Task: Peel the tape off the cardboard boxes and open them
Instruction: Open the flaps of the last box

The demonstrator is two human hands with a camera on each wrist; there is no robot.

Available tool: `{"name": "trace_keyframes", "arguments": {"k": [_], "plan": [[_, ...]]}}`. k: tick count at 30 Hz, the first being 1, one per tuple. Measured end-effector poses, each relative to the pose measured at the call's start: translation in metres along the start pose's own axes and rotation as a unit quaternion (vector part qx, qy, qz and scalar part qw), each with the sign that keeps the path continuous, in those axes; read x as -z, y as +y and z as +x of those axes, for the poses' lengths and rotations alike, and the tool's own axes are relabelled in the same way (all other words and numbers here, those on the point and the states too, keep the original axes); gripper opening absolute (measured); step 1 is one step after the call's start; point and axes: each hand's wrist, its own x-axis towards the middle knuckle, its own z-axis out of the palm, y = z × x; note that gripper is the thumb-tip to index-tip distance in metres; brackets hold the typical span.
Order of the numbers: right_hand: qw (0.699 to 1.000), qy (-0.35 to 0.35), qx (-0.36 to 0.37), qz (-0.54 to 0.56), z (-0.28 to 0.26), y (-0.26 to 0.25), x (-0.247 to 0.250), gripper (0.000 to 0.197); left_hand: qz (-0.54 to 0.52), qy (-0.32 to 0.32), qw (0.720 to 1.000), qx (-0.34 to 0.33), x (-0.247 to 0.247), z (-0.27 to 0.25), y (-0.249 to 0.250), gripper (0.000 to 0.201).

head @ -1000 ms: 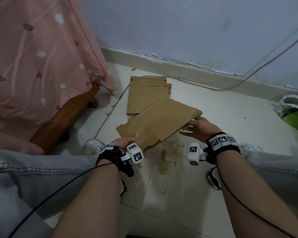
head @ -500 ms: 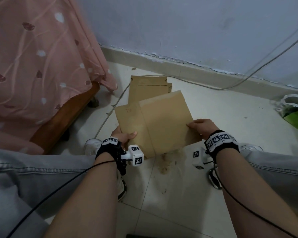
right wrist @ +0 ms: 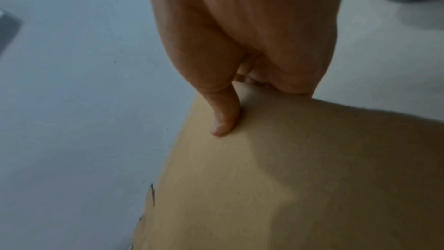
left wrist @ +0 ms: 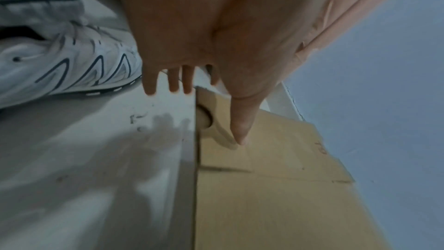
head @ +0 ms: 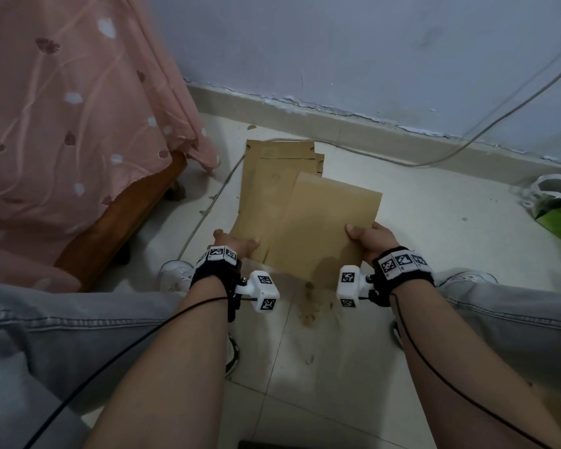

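I hold a flattened brown cardboard box (head: 318,228) tilted up in front of my knees, above the tiled floor. My left hand (head: 237,246) grips its near left corner; the left wrist view shows the thumb (left wrist: 240,121) pressed on the cardboard's face (left wrist: 276,197), with the other fingers (left wrist: 168,81) past its edge. My right hand (head: 368,238) grips the near right corner. Its thumb (right wrist: 223,121) lies on the cardboard (right wrist: 288,178) and its fingers are hidden beneath. A second flat cardboard box (head: 272,166) lies on the floor behind. I see no tape clearly.
A bed with a pink flowered cloth (head: 78,124) and wooden frame (head: 120,222) stands at the left. The wall and skirting (head: 370,124) run close behind, with a cable (head: 467,144) along them. A green bag (head: 557,215) sits at the right. Brown crumbs (head: 311,303) lie between my white shoes (left wrist: 60,64).
The cardboard has been swung up from a low slant and turned square toward me. My right hand, open under its edge before, now grips its corner.
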Motion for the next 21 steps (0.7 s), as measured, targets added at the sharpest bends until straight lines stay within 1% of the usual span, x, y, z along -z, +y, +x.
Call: {"name": "trace_keyframes", "arguments": {"k": [1,2,3,4,6,7,8,10,12,13,15,16,17,18,19,21], "plan": [[1.000,0.005,0.000,0.016,0.002,0.001,-0.002,0.035,0.000,0.003,1.000,0.027,0.000,0.000,0.001,0.105],[0.999,0.009,-0.002,0.036,0.003,0.003,-0.004,0.038,-0.003,-0.001,0.999,0.041,0.000,-0.002,0.002,0.101],[0.998,0.014,-0.005,0.057,0.005,0.005,-0.006,0.040,-0.018,-0.026,0.999,0.043,-0.001,-0.002,0.002,0.092],[0.997,0.015,-0.008,0.080,0.008,0.006,-0.008,0.041,-0.046,-0.068,0.996,0.035,-0.004,-0.003,0.003,0.082],[0.993,-0.001,-0.020,0.118,0.004,0.006,-0.015,0.039,-0.089,-0.182,0.979,0.028,-0.010,-0.007,0.004,0.067],[0.990,-0.016,-0.030,0.135,0.001,0.006,-0.020,0.039,-0.112,-0.222,0.968,0.020,-0.014,-0.010,0.004,0.065],[0.987,-0.032,-0.037,0.153,0.000,0.007,-0.025,0.038,-0.131,-0.243,0.961,0.011,-0.020,-0.009,0.005,0.069],[0.983,-0.053,-0.043,0.170,-0.003,0.005,-0.037,0.036,-0.165,-0.249,0.954,-0.015,-0.033,0.000,0.007,0.078],[0.980,-0.059,-0.041,0.185,-0.006,0.005,-0.051,0.040,-0.209,-0.240,0.947,-0.042,-0.038,-0.007,0.015,0.077],[0.979,-0.061,-0.042,0.192,-0.007,0.004,-0.058,0.043,-0.227,-0.232,0.945,-0.049,-0.038,-0.015,0.021,0.072],[0.977,-0.070,-0.042,0.198,-0.007,0.004,-0.069,0.045,-0.273,-0.203,0.939,-0.053,-0.035,-0.024,0.027,0.051],[0.976,-0.075,-0.041,0.198,-0.010,0.003,-0.072,0.046,-0.291,-0.197,0.935,-0.049,-0.033,-0.023,0.029,0.046],[0.978,-0.072,-0.044,0.190,-0.011,0.000,-0.072,0.046,-0.299,-0.198,0.932,-0.050,-0.030,-0.022,0.030,0.047],[0.979,-0.060,-0.048,0.188,-0.009,-0.003,-0.070,0.045,-0.293,-0.199,0.934,-0.050,-0.025,-0.021,0.032,0.050],[0.978,-0.048,-0.051,0.198,-0.008,-0.007,-0.065,0.044,-0.279,-0.199,0.938,-0.052,-0.020,-0.018,0.034,0.056],[0.973,-0.041,-0.046,0.224,-0.001,-0.014,-0.052,0.041,-0.229,-0.188,0.953,-0.067,-0.012,0.003,0.035,0.082]]}}
